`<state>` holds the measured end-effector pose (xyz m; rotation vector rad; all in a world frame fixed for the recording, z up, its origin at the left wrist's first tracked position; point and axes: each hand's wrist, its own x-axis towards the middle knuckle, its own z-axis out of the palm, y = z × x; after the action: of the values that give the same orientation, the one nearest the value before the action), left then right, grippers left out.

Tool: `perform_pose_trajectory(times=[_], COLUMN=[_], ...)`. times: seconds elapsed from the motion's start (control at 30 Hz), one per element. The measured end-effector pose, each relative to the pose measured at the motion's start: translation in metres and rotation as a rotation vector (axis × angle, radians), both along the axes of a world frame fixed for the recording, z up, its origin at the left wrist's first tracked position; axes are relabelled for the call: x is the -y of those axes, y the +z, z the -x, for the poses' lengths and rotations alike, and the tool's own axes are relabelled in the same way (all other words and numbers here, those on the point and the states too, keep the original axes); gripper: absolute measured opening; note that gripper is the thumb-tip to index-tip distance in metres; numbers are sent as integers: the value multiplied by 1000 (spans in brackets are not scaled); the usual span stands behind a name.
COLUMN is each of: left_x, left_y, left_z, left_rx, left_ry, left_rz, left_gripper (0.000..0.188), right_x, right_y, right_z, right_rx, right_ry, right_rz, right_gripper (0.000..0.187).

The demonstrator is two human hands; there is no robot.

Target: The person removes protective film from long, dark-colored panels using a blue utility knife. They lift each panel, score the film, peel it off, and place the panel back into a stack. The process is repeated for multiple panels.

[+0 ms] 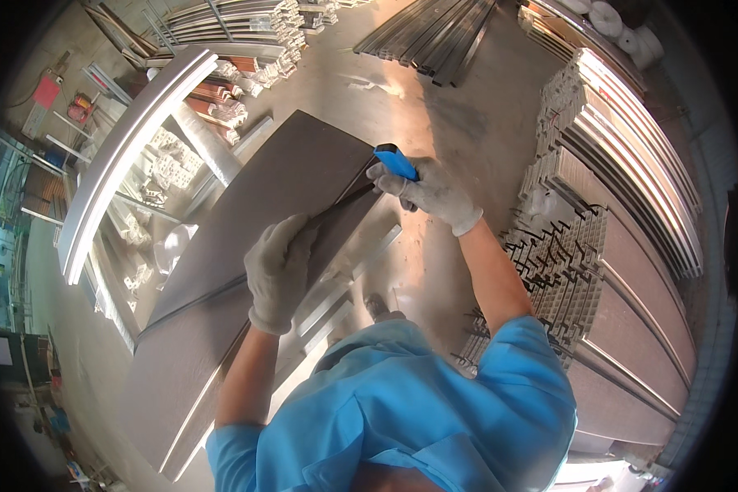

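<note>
A long stack of grey-brown panels (262,189) slants in front of me, from the lower left up to the centre. A dark flat strap (209,295) crosses it and runs on toward my right hand. My left hand (277,266), in a pale work glove, is closed on this strap above the panels' near side. My right hand (435,195), gloved too, grips a blue tool with a black end (398,162) near the far right corner of the stack; its exact kind is unclear. Its fingertips meet the strap's end, partly hidden by the glove.
Wrapped brown panels and stacked profiles (623,279) fill the right side. Dark bars (426,37) lie on the floor at the far side. A long white profile (131,156) and racks of mixed profiles stand on the left. Pale bars (336,303) lie under the panels.
</note>
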<state>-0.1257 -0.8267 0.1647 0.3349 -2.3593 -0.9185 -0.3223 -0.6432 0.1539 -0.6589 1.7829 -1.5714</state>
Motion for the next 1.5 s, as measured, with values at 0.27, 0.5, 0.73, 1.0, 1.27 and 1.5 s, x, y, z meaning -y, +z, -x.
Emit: perform_pose_trajectory(times=[0.27,0.5,0.73,1.0,1.27,1.5], left_x=[-35,-34,-28,-27,-23,-26], left_y=[-16,-25,-34,-34,-30,-23], left_z=[16,41,71,85,94,100], left_rx=[13,30,63,61,84,201], left_ry=[-23,9,92,157,91,70], left_rz=[108,501,638,529,543,545], left_gripper=[28,16,10,13,14,11], right_x=[-10,2,20,32,34,37], right_y=[-21,-34,-42,-54,-71,-75], right_z=[-5,25,52,60,63,64], right_rx=[149,-22,-172,85,196,218], right_ry=[-62,-184,-210,-248,-317,-341], right_rz=[196,122,100,220,305,299], right_gripper=[32,19,21,18,17,17])
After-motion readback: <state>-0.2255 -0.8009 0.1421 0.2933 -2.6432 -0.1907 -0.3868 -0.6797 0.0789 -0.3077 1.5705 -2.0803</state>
